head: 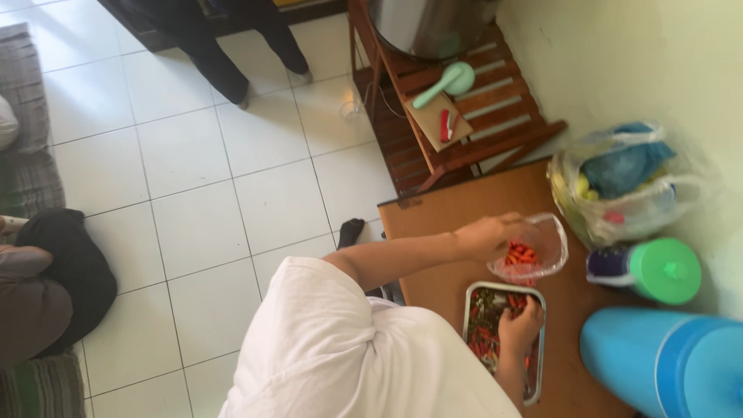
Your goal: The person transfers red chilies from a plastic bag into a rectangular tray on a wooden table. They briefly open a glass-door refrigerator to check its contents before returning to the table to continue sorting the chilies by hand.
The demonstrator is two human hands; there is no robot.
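My left hand (pixel 489 236) grips the rim of a small clear plastic bag (pixel 546 248) that holds red chillies (pixel 522 253), and keeps its mouth apart above the brown table (pixel 433 224). My right hand (pixel 518 325) rests in a rectangular metal tray (pixel 468 310) of red and green chillies, its fingers closed over some of them. The tray lies on the table just below the bag. My white sleeve and shirt (pixel 340 356) fill the lower middle of the view.
On the table by the wall are a green-lidded jar (pixel 664 269), a big blue container (pixel 665 364) and a clear bag of groceries (pixel 619 182). A wooden rack (pixel 495 116) carries a steel pot (pixel 426 27), a green ladle (pixel 445 81) and a cutting board. One person stands (pixel 232 46) and another sits (pixel 46 286) on the tiled floor.
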